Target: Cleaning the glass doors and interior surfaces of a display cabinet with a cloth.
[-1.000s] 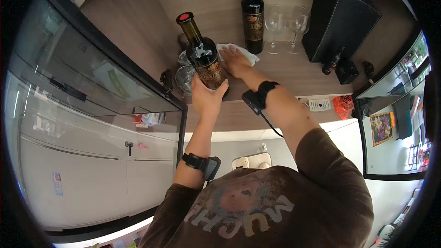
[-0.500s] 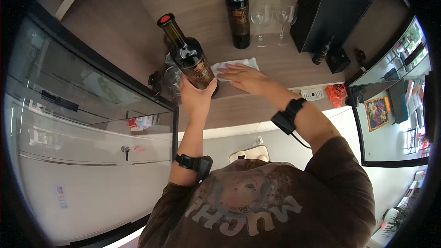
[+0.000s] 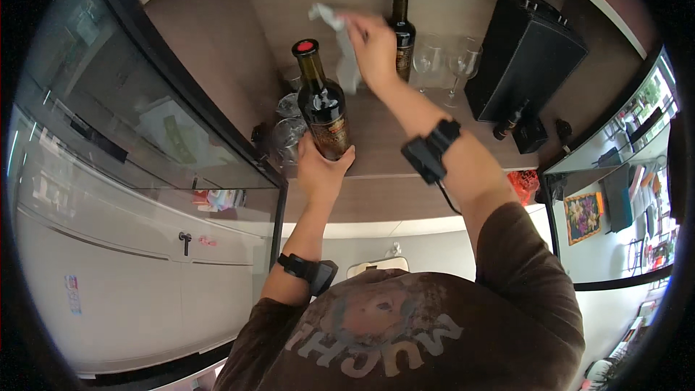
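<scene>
Wrapped around the lower body of a dark wine bottle [image 3: 323, 105] with a red-topped neck, my left hand [image 3: 323, 174] keeps it nearly upright near the shelf's front edge. My right hand [image 3: 371, 51] is raised beyond the bottle, pinching a white cloth [image 3: 349, 69] that hangs down toward the shelf, slightly blurred. A second dark wine bottle [image 3: 402, 35] stands at the back, partly hidden by the right hand. Clear glasses [image 3: 288, 134] sit left of the held bottle, partly covered by it.
Two stemmed wine glasses [image 3: 463, 65] stand right of the back bottle. Beyond them are a tall black box [image 3: 525, 58], a small dark bottle [image 3: 509, 127] and a small black box [image 3: 532, 136]. Glass doors [image 3: 163, 123] flank the shelf. A red bag [image 3: 523, 185] lies at front right.
My right hand has lifted the cloth off the shelf and moved it up and away. The bottle in my left hand is more upright. The view has shifted.
</scene>
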`<state>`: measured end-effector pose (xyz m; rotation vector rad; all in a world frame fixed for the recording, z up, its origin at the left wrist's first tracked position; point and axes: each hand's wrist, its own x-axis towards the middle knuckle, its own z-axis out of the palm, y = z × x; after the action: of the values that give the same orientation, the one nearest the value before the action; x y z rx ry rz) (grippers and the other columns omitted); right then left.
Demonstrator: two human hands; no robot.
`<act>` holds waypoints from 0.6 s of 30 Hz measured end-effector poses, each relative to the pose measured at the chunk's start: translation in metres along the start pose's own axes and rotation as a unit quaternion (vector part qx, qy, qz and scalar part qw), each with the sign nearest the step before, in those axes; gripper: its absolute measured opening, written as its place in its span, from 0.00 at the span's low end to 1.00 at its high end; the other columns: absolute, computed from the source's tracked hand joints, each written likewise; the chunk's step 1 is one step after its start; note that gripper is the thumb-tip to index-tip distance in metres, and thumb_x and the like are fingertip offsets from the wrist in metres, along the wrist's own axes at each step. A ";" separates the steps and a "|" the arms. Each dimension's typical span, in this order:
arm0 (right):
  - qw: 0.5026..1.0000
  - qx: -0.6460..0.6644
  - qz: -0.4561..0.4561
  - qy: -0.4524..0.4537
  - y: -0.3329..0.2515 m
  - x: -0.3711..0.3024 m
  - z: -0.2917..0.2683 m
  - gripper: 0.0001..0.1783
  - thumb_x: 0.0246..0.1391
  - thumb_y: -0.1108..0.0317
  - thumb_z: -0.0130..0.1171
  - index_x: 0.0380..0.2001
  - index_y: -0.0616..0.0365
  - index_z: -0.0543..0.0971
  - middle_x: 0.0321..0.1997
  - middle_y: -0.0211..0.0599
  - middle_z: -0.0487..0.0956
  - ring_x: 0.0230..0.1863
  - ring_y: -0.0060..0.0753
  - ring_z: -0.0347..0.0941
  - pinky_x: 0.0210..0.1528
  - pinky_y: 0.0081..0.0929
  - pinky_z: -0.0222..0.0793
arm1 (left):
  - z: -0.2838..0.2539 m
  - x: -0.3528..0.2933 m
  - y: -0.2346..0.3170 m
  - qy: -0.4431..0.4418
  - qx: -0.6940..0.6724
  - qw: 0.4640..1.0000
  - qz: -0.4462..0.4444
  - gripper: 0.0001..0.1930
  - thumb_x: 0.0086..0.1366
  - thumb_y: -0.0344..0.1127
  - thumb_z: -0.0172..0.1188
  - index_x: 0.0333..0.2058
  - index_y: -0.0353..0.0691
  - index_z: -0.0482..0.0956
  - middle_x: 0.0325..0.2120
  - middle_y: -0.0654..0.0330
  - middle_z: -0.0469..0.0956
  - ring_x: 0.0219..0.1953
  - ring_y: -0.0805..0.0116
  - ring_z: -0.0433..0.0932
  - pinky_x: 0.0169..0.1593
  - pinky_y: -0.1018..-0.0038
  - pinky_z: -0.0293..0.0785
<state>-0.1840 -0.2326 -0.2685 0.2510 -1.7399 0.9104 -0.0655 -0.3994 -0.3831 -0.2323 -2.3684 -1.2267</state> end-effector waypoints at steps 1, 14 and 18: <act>0.993 -0.047 -0.099 0.038 0.001 0.032 0.006 0.11 0.53 0.72 0.60 0.39 0.49 0.85 0.36 0.40 0.82 0.41 0.45 0.75 0.42 0.38 0.72 | 0.000 0.001 0.002 0.001 -0.002 1.000 0.001 0.36 0.43 0.44 0.76 0.50 0.36 0.71 0.47 0.50 0.75 0.51 0.48 0.74 0.52 0.59 0.72; 0.949 -0.267 -0.034 -0.163 0.106 -0.083 0.054 0.16 0.50 0.78 0.52 0.45 0.56 0.75 0.49 0.53 0.66 0.51 0.58 0.67 0.55 0.45 0.67 | 0.004 0.005 0.000 -0.026 -0.015 1.000 0.007 0.40 0.43 0.43 0.76 0.54 0.34 0.70 0.48 0.51 0.74 0.53 0.47 0.73 0.53 0.59 0.72; 0.936 -0.267 -0.036 -0.224 0.114 -0.089 0.055 0.14 0.53 0.75 0.52 0.44 0.59 0.74 0.51 0.51 0.67 0.54 0.58 0.67 0.53 0.46 0.70 | 0.005 0.005 -0.007 -0.027 -0.011 1.000 0.005 0.41 0.43 0.43 0.76 0.54 0.34 0.69 0.48 0.50 0.74 0.53 0.46 0.73 0.54 0.59 0.72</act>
<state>-0.2562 -0.2167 -0.4044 0.1665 -2.3113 0.3050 -0.0742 -0.3996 -0.3887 -0.2879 -2.3970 -1.2585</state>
